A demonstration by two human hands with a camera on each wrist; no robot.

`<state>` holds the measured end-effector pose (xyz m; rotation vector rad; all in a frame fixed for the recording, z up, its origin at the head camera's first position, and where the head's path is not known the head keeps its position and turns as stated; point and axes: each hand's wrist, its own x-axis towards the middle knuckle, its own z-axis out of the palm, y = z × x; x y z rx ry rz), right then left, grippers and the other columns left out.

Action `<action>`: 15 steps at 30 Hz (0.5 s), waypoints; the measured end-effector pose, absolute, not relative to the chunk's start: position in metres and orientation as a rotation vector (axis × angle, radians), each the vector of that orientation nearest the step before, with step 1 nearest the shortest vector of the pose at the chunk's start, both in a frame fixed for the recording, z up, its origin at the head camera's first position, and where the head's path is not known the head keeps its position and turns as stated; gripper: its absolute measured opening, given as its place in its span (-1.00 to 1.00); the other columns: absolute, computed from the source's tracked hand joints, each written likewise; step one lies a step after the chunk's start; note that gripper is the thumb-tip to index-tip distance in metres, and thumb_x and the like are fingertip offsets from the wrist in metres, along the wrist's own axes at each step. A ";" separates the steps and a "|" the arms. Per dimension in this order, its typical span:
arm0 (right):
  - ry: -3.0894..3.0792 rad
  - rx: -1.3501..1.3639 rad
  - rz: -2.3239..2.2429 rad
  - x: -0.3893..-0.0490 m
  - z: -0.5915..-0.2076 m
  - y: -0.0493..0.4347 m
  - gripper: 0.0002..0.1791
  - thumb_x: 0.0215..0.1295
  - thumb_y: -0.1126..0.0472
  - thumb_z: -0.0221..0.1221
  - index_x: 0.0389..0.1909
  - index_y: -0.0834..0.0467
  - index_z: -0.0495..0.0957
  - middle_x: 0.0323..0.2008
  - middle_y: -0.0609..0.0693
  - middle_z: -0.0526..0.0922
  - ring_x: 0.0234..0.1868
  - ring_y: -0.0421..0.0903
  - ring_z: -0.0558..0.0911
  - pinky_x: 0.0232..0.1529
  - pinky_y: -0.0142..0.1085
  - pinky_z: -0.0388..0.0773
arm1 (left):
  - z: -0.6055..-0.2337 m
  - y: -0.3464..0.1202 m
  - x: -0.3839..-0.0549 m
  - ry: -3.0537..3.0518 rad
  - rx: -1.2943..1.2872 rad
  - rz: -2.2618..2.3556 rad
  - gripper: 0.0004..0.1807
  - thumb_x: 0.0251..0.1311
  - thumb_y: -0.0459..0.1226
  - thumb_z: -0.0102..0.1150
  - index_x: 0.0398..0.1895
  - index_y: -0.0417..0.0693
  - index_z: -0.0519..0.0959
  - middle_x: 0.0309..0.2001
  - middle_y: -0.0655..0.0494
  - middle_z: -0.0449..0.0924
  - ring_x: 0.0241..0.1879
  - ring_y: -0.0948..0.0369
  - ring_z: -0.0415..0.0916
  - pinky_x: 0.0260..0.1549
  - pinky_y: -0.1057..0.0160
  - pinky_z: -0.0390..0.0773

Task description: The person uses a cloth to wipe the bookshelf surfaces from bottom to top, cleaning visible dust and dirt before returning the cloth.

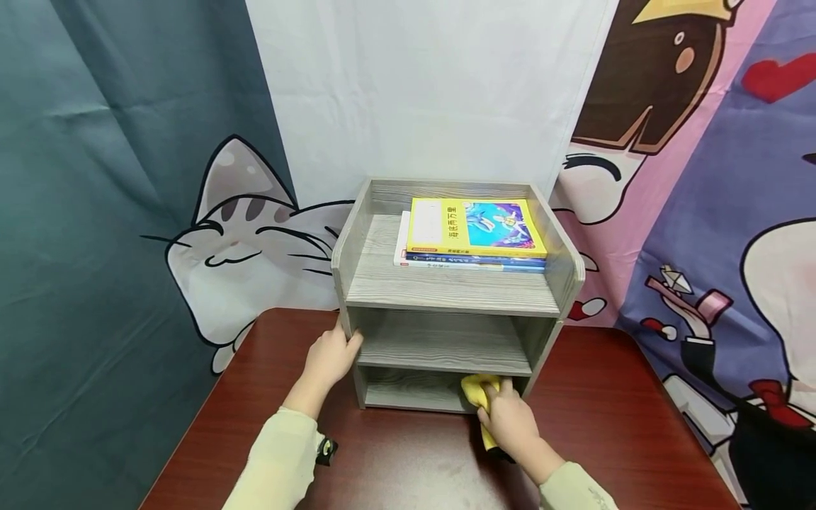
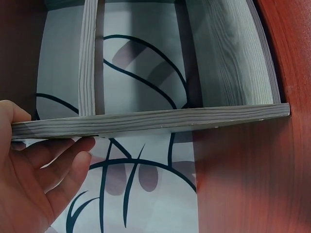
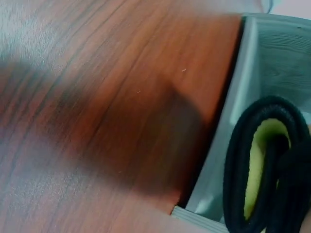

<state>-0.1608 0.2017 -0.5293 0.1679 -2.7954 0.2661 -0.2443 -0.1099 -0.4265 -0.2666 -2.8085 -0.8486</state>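
Observation:
A small grey wood-grain shelf point(image 1: 440, 292) stands on the table. My left hand point(image 1: 329, 360) grips its left side panel near the middle compartment. In the left wrist view, the thumb lies on one face of the side panel point(image 2: 160, 118) and the fingers on the other. My right hand point(image 1: 511, 423) holds a folded yellow cloth at the front right of the bottom compartment. Black edging shows on the folded cloth point(image 3: 235, 165) in the right wrist view, where most of the right hand is out of sight.
A stack of books point(image 1: 440, 230), a yellow one uppermost, lies on the shelf's top level. The reddish-brown table point(image 1: 408, 453) extends around the shelf. Behind it hang a white curtain point(image 1: 427, 85) and cartoon-printed cloths.

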 end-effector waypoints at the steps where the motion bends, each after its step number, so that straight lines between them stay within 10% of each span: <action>1: -2.770 0.163 0.243 -0.164 -0.534 0.201 -0.64 -0.08 0.17 0.25 -0.25 0.29 0.53 -0.31 0.24 0.38 -0.52 0.10 0.49 -0.59 -0.07 0.46 | -0.427 -0.110 -0.244 -2.808 -0.265 -0.847 -0.57 0.25 -0.11 -0.11 0.01 -0.29 0.38 -0.50 -0.16 0.57 -0.57 0.00 0.51 -0.63 0.02 0.38; 6: -2.729 0.065 0.143 -0.174 -0.555 0.197 -0.77 -0.04 0.28 0.20 -0.37 0.31 0.43 -0.34 0.26 0.40 -0.50 0.17 0.46 -0.67 -0.03 0.44 | -0.428 -0.111 -0.246 -2.797 -0.267 -0.851 -0.62 0.23 -0.12 -0.10 -0.08 -0.25 0.38 -0.55 -0.12 0.54 -0.58 0.01 0.50 -0.63 0.01 0.39; 15: -2.842 -0.056 0.176 -0.182 -0.572 0.193 -0.54 0.11 0.38 0.08 0.02 -0.08 0.49 -0.06 0.44 0.36 -0.50 0.23 0.44 -0.74 0.00 0.38 | -0.429 -0.111 -0.246 -2.791 -0.271 -0.843 -0.61 0.22 -0.12 -0.08 -0.04 -0.25 0.37 -0.52 -0.14 0.56 -0.54 -0.02 0.53 -0.60 -0.01 0.41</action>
